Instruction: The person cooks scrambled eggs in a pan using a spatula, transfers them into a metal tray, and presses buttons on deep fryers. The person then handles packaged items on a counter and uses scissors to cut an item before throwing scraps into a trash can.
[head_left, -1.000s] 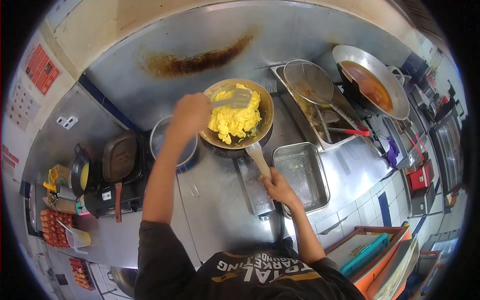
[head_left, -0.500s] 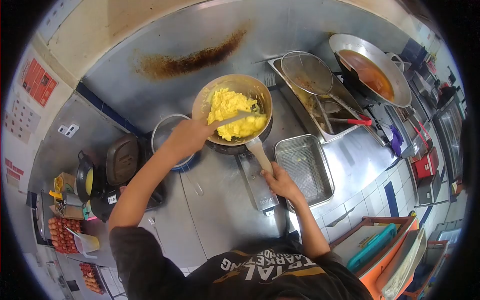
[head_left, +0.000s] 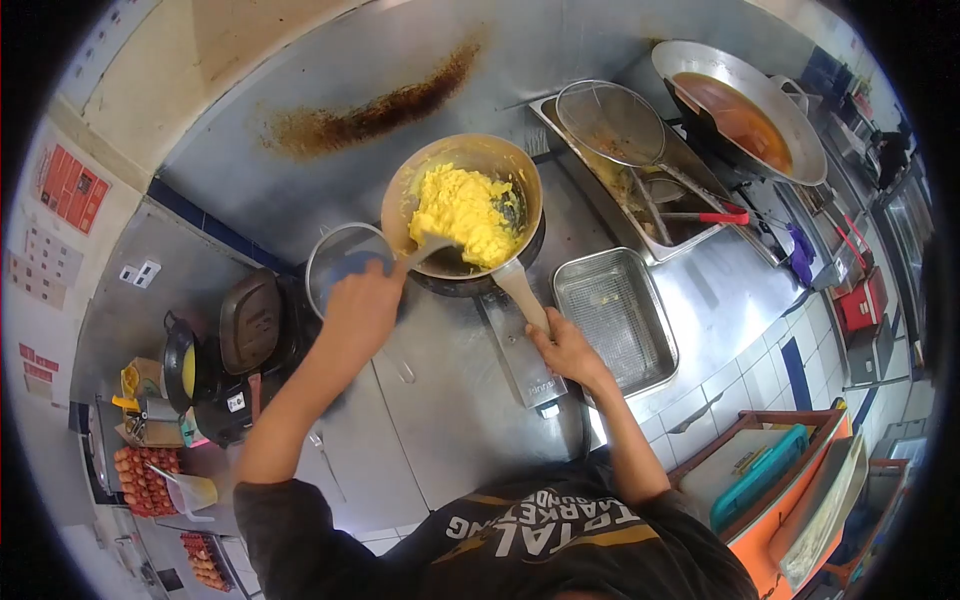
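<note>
A pan (head_left: pixel 400 200) with yellow scrambled egg (head_left: pixel 465 210) rests on a burner, tilted slightly. The fingers of my left hand (head_left: pixel 360 308) are wrapped round the handle of a flat spatula (head_left: pixel 428 248), whose blade is inside the pan at the near left edge of the egg. My right hand (head_left: pixel 565 348) grips the lower end of the pale pan handle (head_left: pixel 522 295), which points down and to the right.
A wire basket tray (head_left: pixel 615 320) lies right of the pan. Behind it are a tray with a round strainer (head_left: pixel 610 122) and red-handled tongs (head_left: pixel 705 217), and a wok of brownish liquid (head_left: pixel 735 120). At left are another strainer (head_left: pixel 340 255), a dark square pan (head_left: pixel 252 320) and eggs (head_left: pixel 145 480).
The spatula has swept from over the egg to the pan's near left side, and my left hand has moved down and left. The egg mass has shifted. My right hand keeps its grip.
</note>
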